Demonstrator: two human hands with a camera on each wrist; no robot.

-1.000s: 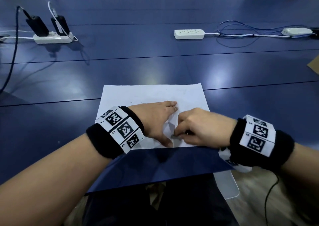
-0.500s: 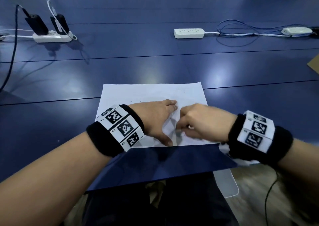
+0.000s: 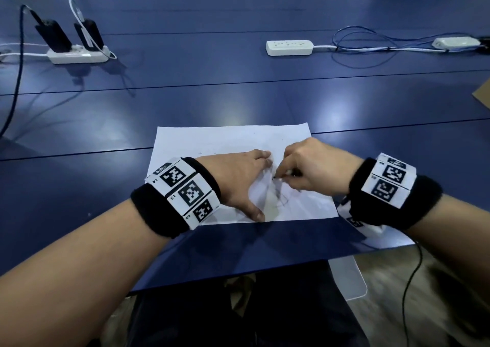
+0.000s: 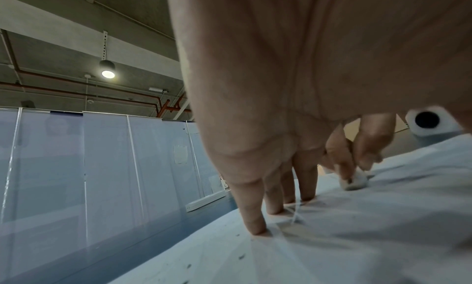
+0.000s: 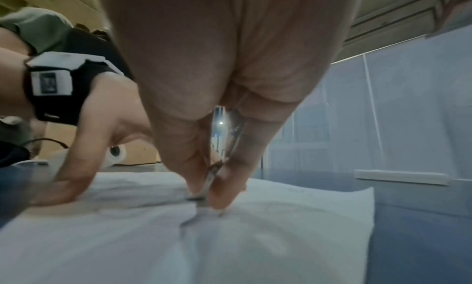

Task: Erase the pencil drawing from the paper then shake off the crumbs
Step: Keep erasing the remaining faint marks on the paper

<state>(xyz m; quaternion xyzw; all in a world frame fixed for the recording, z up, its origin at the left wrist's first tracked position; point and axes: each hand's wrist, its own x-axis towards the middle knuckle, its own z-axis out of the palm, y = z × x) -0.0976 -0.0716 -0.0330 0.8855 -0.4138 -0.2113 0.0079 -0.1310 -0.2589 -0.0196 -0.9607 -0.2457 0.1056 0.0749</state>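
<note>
One sheet of paper lies flat on the blue table, close to the near edge, straight in front of me. Faint grey pencil lines run across its near middle, between my two hands, and a few dark crumbs dot the sheet.

My right hand is curled down onto the paper, fingertips and thumb pinching a small eraser; it is white with a smudged grey underside, and that underside touches the sheet just beside the lines. From my right wrist the grip is blurred, a thin grey sliver between thumb and forefinger. My left hand lies spread on the paper beside it, fingers straight and pressing down, thumb splayed toward the near edge, holding nothing; the sheet wrinkles slightly at my fingertips.

Each wrist wears one black band with white coded tags: one on the left, one on the right.

Farther out on the table I count three white power strips: one at far left with two black adapters plugged upright into it, one near the middle, one at far right. Blue and white cables loop between the middle and right strips. A brown cardboard corner juts in at the right edge. No container is in view.
</note>
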